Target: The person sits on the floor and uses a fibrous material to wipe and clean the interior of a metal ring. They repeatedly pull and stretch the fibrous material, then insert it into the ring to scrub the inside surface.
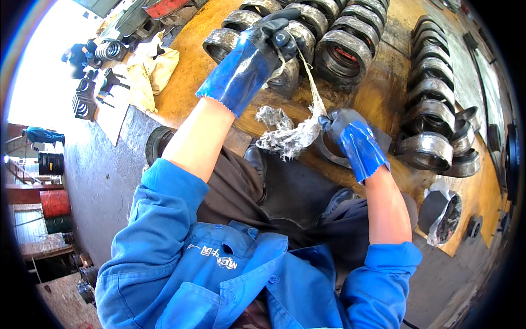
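A bundle of greyish-white cotton waste (290,138) hangs between my hands, with a long strand pulled upward from it. My left hand (276,39), in a blue and black rubber glove, is raised at the upper middle, closed on the strand's upper end. Lower and to the right, my right hand (342,125) in a matching glove pinches the strand beside the frayed clump. Just beyond my left hand, rows of oily metal rings (342,54) lie on their sides. A flat ring (331,156) is partly hidden behind the cotton and my right hand.
Another long row of metal rings (430,107) runs along the right of the yellowish board. A plastic-wrapped dark bundle (442,213) sits at the lower right. My boots (255,164) are below the cotton. Pale sacks (150,71) lie at upper left, with a person (82,55) beyond.
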A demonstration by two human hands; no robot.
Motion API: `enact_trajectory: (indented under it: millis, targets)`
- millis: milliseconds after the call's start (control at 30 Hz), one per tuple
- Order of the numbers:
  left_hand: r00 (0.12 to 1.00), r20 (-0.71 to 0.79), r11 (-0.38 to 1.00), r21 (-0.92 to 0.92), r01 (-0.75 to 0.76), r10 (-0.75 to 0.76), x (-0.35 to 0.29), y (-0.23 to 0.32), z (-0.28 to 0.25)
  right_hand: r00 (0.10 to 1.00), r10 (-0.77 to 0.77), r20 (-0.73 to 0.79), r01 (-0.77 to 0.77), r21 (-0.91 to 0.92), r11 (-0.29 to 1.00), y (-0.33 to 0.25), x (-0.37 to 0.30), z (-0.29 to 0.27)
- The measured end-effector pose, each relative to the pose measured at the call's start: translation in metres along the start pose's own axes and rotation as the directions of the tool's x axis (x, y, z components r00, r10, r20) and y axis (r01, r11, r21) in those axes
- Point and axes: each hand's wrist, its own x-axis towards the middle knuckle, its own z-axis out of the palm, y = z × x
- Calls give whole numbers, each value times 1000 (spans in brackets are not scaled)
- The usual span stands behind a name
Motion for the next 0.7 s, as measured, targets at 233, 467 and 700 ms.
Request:
enact_trajectory:
  millis: [233, 467, 700]
  targets:
    - [998, 12, 998, -42, -54, 55, -3, 6, 1, 996, -48, -74, 51, 29, 998, -6, 3, 8]
    - [993, -38, 991, -68, -117, 114, -5, 23, -15, 996, -82, 25, 84, -84, 993, -14, 6, 21]
    - [975, -63, 973, -84, -216, 211, -4, 62, -35, 983, -9, 182, 42, -181, 983, 27, 22, 75]
